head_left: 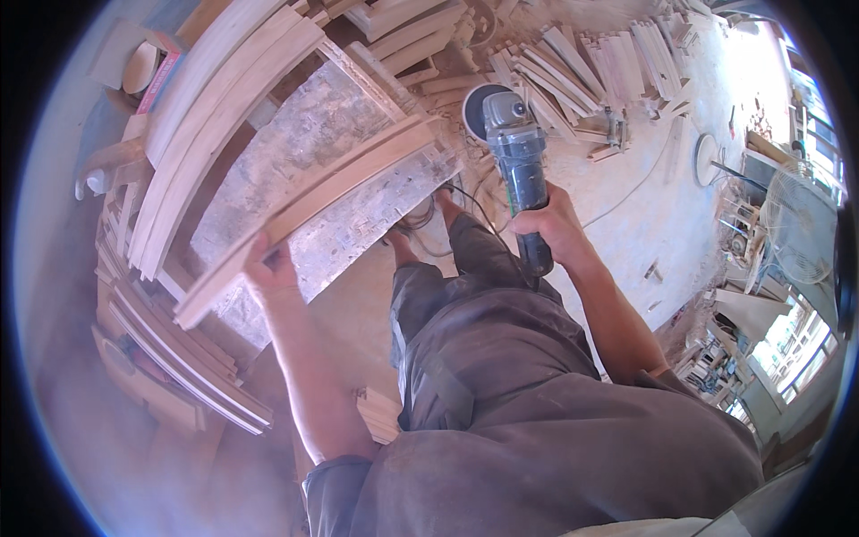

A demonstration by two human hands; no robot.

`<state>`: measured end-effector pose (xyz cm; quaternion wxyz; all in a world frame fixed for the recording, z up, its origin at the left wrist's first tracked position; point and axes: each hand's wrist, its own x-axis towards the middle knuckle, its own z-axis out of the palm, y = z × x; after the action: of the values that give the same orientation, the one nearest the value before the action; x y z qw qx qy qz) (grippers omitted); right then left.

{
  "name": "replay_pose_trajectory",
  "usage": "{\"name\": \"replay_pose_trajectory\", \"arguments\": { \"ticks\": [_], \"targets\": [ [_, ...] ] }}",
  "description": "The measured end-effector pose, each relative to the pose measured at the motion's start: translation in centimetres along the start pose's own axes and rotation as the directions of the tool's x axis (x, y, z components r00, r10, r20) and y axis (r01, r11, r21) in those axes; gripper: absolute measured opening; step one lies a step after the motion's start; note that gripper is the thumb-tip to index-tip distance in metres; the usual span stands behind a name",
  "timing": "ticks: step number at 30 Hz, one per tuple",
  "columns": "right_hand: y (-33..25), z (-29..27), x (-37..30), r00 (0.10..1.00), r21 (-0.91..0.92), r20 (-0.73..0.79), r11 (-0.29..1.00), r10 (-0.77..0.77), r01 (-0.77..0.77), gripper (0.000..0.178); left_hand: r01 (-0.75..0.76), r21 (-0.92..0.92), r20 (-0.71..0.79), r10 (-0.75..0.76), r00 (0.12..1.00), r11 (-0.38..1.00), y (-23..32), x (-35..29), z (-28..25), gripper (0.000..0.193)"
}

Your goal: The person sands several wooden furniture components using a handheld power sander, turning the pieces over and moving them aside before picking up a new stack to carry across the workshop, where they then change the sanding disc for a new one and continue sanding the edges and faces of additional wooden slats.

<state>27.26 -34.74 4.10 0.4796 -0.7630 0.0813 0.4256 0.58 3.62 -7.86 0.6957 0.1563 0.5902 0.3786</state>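
Note:
My right hand (552,222) is closed round the body of an angle grinder (519,157), held upright in front of me on the right. Its round disc (478,109) points away from me, apart from the wood. A long pale wooden strip (349,179) lies slantwise across the worktable (344,255). Near its closer left end my left hand (268,267) grips the strip, thumb on the upper side; the other fingers are partly hidden. From the grinder a dark cord (474,199) runs down toward the floor.
Long wooden boards (228,116) are stacked along the table's left side. Piles of cut wood pieces (555,76) lie on the floor ahead. A standing fan (796,219) is at the right. Loops of cable (429,242) lie by my feet.

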Motion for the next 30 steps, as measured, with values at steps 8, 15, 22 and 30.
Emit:
{"name": "replay_pose_trajectory", "arguments": {
  "ticks": [8,15,22,30],
  "targets": [
    [-2.0,2.0,0.7,0.996,-0.088,0.087,0.995,-0.029,0.036,0.041,0.132,-0.008,-0.208,-0.131,0.969,0.991,-3.8,-0.6,-1.3,0.041],
    [-2.8,2.7,1.4,0.994,-0.212,0.106,0.977,-0.003,0.025,0.041,0.13,0.012,-0.239,-0.124,0.963,0.991,-4.1,-1.2,-0.9,0.038],
    [-1.8,1.8,0.7,0.999,-0.193,0.037,0.981,0.001,0.006,0.042,0.098,0.023,-0.243,-0.09,0.966,0.995,-4.5,-1.1,-1.4,0.035],
    [-2.2,2.3,1.7,0.993,-0.198,0.118,0.98,-0.007,0.03,0.041,0.092,0.052,-0.193,-0.08,0.978,0.994,-4.2,-1.5,-1.1,0.04]
  ]
}}
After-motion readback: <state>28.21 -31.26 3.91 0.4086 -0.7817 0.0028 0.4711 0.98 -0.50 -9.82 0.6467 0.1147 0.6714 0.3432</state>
